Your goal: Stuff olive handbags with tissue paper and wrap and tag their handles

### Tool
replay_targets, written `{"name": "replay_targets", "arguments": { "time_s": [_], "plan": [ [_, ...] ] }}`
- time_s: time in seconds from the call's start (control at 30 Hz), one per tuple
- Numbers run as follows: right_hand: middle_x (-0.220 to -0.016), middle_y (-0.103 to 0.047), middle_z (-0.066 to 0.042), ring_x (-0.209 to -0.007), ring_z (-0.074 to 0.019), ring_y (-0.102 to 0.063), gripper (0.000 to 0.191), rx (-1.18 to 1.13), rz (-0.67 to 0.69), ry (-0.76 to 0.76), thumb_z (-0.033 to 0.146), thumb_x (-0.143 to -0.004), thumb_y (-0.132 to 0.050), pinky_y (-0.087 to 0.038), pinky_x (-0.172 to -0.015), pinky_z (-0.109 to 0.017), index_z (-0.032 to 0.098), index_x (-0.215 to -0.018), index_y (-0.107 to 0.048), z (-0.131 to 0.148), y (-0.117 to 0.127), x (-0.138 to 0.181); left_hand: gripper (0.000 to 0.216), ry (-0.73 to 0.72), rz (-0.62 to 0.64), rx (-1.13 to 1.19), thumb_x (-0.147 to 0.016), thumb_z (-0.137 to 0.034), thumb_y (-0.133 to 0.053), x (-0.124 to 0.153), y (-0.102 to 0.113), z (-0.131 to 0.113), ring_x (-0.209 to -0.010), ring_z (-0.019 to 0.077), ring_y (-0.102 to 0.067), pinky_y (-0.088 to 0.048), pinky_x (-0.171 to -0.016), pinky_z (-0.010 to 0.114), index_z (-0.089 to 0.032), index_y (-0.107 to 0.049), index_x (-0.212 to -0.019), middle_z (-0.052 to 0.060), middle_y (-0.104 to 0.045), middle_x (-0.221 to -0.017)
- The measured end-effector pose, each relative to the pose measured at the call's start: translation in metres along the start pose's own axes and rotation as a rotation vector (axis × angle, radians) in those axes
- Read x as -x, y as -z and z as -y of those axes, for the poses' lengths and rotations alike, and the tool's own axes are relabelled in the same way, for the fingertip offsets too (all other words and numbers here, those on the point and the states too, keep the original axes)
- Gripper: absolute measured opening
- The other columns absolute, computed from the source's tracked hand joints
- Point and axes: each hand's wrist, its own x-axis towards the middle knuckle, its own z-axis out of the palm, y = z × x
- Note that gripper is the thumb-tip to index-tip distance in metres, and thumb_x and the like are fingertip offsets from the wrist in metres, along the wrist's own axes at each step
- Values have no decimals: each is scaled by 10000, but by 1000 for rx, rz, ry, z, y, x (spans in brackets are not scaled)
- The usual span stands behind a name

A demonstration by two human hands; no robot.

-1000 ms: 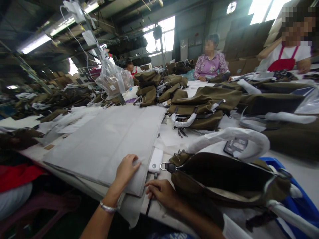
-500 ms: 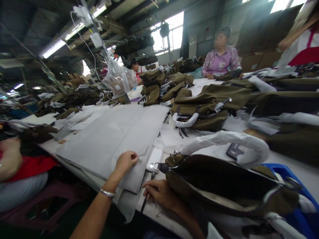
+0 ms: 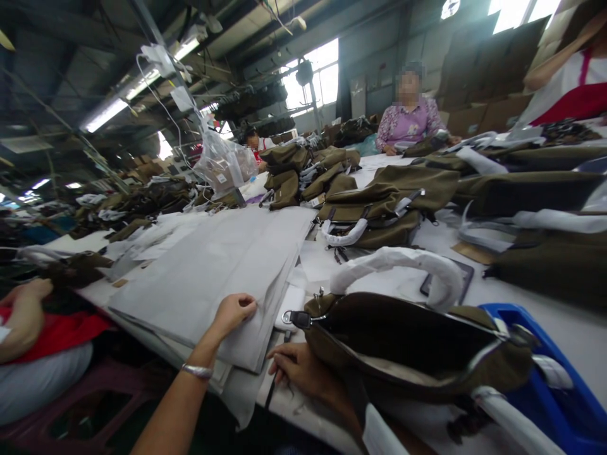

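Observation:
My left hand is over the right side of a stack of large white paper sheets, its thumb and fingers pinched on the top sheet. A crease runs away from the fingertips, and the sheet's right edge looks slightly raised. My right hand rests by the table's front edge, fingers loosely bent and nothing seen in them. Its forearm passes beside an olive-green handbag, partly behind a hanging strap. The bag stands with its zip top gaping, dark inside, its handle wrapped in white.
A blue plastic bin stands right of the bag, with a dark phone-like object behind it. More olive bags are piled across the table. A white box-shaped device lies beside the paper. A co-worker sits opposite; another's arm is at left.
The view has shifted a little, moving the bag left in the picture. A crease in the top sheet by my left fingers is now more marked. My right hand stays almost where it was.

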Motion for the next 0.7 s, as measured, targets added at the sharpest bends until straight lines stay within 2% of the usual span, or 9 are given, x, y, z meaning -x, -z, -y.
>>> {"name": "replay_targets", "arguments": {
  "time_s": [0.33, 0.53, 0.7],
  "plan": [
    [-761, -698, 9, -604, -165, -671, 323, -26, 13, -3, 557, -849, -561, -482, -612, -279, 271, -893, -705, 1, 2, 2, 362, 18, 1, -25, -695, -456, -569, 0, 5, 0, -585, 193, -623, -434, -570, 264, -158, -758, -775, 39, -708, -625],
    [-787, -709, -59, -585, -162, -654, 402, -56, 23, -49, 542, -831, -557, -468, -560, -255, 180, -927, -702, -8, 2, -3, 193, -4, -79, -120, -652, -366, -607, -3, 16, -6, -719, 224, -653, -461, -708, 294, -207, -715, -673, 41, -726, -698],
    [-800, -711, -77, -599, -161, -655, 375, -64, 22, -41, 474, -847, -558, -486, -585, -265, 144, -952, -701, -7, 3, -3, 248, -48, -104, -63, -725, -427, -603, 12, 7, -21, -801, 245, -655, -491, -803, 339, -205, -708, -761, 62, -731, -818]
  ]
}}
